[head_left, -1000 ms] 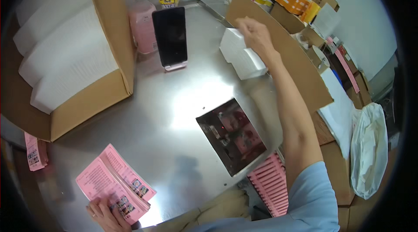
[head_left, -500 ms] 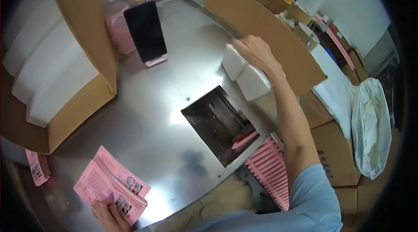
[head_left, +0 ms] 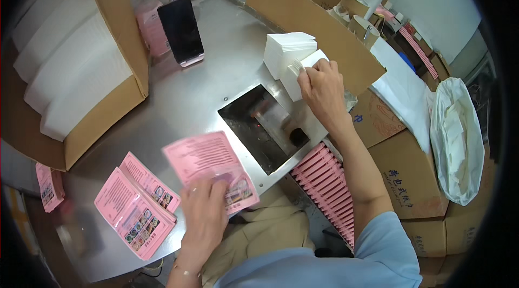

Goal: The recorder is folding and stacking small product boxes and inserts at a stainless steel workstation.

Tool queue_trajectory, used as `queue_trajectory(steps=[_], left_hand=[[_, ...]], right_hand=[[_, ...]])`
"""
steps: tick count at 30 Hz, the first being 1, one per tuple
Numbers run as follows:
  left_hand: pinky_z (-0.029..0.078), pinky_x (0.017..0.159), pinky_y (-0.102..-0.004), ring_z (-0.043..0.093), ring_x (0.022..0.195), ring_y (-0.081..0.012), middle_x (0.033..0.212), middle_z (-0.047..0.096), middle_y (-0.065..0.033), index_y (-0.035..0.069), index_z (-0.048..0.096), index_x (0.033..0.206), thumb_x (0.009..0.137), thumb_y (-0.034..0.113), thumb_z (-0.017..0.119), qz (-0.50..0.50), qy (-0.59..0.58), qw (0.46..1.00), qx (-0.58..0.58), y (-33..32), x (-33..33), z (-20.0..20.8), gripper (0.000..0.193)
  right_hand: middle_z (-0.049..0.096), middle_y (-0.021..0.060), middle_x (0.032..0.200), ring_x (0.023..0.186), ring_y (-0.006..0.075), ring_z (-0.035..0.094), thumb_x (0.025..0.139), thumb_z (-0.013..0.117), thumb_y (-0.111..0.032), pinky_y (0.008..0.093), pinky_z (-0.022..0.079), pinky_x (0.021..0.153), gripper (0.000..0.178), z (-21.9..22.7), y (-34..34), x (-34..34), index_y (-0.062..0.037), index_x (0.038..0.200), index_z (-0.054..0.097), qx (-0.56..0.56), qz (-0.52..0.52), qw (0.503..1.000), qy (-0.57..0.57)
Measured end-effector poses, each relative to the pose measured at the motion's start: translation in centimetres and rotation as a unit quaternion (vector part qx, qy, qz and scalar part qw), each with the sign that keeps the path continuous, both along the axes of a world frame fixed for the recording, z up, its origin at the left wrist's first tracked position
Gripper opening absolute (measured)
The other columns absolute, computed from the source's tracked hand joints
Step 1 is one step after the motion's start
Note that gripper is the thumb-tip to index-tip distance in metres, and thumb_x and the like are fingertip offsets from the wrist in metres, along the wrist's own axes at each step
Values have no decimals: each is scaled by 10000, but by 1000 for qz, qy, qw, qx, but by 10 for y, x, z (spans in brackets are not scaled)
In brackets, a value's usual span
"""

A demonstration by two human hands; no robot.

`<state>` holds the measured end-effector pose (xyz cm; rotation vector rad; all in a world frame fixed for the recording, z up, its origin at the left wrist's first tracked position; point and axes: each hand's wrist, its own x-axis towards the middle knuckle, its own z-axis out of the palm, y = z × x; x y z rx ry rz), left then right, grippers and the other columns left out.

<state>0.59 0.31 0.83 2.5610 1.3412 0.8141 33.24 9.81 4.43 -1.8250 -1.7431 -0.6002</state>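
While a pink pile (head_left: 132,215) is lying at the left of the surface (head_left: 181,107), the left hand (head_left: 204,209) is gripping a pink packet (head_left: 208,153) just to its right, fingers bunched over the near end — blur is hiding the thumb. The packet's long axis is running from far left to near right, roughly parallel to the opening (head_left: 246,120) just beside it; whether the packet is resting or hanging, I cannot tell. Beyond the opening, a rear stack (head_left: 279,55) and a front stack (head_left: 291,83), both white, are standing together. The right hand (head_left: 324,87) is lying nearer these — its thumb and fingers are pinching the front stack's upper edge from the right.
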Motion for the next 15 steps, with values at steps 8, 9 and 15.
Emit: queue_trajectory(steps=[8,9,15], left_hand=[[359,742,-447,497,894,-335,915,524,-136,58,576,904,866,163,745,27,-9,1000,-11,4,9,-16,203],[359,742,-447,497,894,-335,915,524,-136,58,576,904,866,163,745,28,-7,1000,-11,5,13,-16,203],[419,942,-427,508,1216,-414,1283,531,-235,8,589,1193,760,126,744,-74,-70,995,-23,3,17,-11,475]], right_hand=[[601,142,892,923,325,570,865,646,-147,470,466,757,157,-5,-4,16,-22,903,733,12,39,998,40],[608,147,914,942,334,576,853,645,-123,473,471,768,178,-6,-4,15,-30,986,717,39,46,998,32],[624,208,1187,1178,404,587,796,663,-83,598,454,1033,423,-34,-68,-76,-42,1217,645,14,286,956,-57]])
